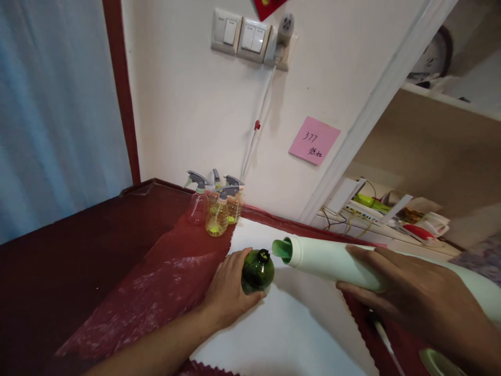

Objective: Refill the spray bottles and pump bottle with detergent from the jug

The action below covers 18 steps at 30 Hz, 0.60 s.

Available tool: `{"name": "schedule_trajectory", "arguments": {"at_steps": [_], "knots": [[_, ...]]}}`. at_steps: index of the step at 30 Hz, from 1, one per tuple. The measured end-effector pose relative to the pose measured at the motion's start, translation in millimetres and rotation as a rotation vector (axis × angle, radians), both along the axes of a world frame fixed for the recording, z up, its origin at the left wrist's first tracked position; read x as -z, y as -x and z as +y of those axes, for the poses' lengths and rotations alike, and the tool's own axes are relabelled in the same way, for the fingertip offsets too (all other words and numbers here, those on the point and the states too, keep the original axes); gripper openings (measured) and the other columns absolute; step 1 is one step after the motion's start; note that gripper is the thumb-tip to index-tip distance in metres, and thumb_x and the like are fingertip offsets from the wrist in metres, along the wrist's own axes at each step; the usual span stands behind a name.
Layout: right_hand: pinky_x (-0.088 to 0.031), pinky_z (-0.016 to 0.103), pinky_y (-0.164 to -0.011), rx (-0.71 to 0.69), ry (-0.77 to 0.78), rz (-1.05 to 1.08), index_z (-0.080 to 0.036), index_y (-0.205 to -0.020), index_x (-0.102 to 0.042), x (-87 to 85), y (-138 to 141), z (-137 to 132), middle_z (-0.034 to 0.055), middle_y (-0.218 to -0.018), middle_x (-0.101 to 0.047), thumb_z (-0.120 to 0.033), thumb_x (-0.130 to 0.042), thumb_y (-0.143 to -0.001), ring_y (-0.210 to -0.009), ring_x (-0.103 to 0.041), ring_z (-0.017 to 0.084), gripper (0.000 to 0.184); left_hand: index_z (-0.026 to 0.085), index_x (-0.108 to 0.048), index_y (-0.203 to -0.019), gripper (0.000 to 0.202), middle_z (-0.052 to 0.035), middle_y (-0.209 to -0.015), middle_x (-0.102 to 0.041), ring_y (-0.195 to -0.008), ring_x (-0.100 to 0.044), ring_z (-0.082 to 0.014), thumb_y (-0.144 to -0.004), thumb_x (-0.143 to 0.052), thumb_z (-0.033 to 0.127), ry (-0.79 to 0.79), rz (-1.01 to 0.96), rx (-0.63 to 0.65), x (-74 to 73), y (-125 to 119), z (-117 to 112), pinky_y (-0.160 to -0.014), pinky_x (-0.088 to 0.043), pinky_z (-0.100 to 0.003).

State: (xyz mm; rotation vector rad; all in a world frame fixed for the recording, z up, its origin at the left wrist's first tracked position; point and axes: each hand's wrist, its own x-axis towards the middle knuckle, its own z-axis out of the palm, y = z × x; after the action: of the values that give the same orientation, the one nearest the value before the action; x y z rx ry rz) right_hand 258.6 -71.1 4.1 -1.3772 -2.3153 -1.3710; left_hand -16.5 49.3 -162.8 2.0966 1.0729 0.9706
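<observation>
— Two hands are busy; what does each have?
— The left hand is wrapped round a small green bottle. It is round-bellied, of glossy see-through plastic, and stands upright on a white cloth. The right hand grips a big white jug, smooth and matte, tipped almost level, with the fingers curled over its body.
— And the jug's mouth?
— Its pale green spout sits just beside the green bottle's neck, slightly above it. Whether they touch I cannot tell.
— What lies around them?
— A zigzag edge runs where the white cloth meets a rough red cloth with whitish smears. Both lie on a dark red table. Clear spray bottles with grey triggers stand clustered against the wall, well apart from the hands.
— Room to move?
— Open tabletop to the left. On the right, a cluttered shelf lies close behind the jug.
</observation>
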Motion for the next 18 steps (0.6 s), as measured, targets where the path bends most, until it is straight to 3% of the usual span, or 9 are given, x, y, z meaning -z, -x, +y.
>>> {"name": "schedule_trajectory", "arguments": {"at_steps": [18], "knots": [[-0.048,0.034,-0.039,-0.011,-0.006,-0.016,-0.019,-0.106,-0.062,-5.7,3.0,-2.2,0.0039,-0.074,-0.069,-0.058,-0.034,-0.106,-0.05,-0.067,0.023,0.048,0.025,-0.044,-0.142,0.084,-0.0141,-0.142,-0.059,-0.131,-0.054,-0.037,-0.067,-0.081,0.029,0.001,-0.017,0.005,1.9,0.8,0.0,-0.113,-0.039,-0.06]]}}
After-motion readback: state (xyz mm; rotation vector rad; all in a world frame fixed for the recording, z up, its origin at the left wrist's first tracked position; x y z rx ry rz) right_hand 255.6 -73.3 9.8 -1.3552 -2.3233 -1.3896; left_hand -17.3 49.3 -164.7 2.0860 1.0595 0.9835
